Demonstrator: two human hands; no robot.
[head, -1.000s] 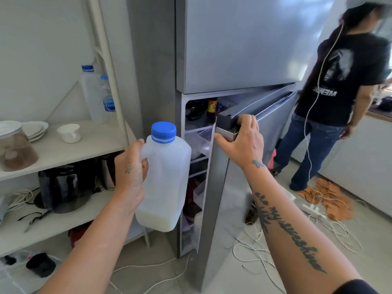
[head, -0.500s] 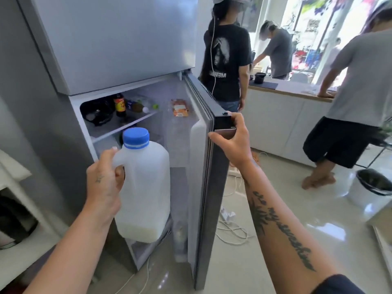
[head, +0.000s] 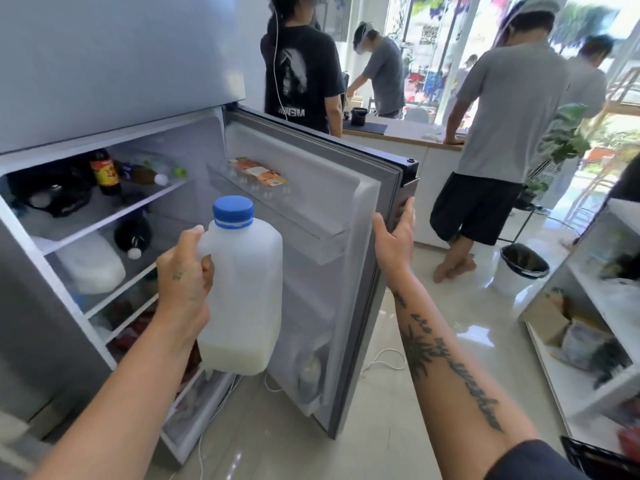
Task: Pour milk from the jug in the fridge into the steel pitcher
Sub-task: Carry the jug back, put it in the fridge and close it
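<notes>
Upright, one milk jug (head: 242, 292) gripped by left hand (head: 183, 289), right hand (head: 394, 237) clasping fridge door (head: 346, 271) edge

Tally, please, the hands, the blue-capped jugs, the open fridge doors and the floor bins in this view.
Hands: 2 (left hand gripping the jug, right hand on the door's edge)
Blue-capped jug: 1
Open fridge door: 1
Floor bin: 1
Total: 5

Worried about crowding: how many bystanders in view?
4: one in black by the fridge door, one bent over the counter, one in shorts leaning there, another beyond. Some may be hidden.
</notes>
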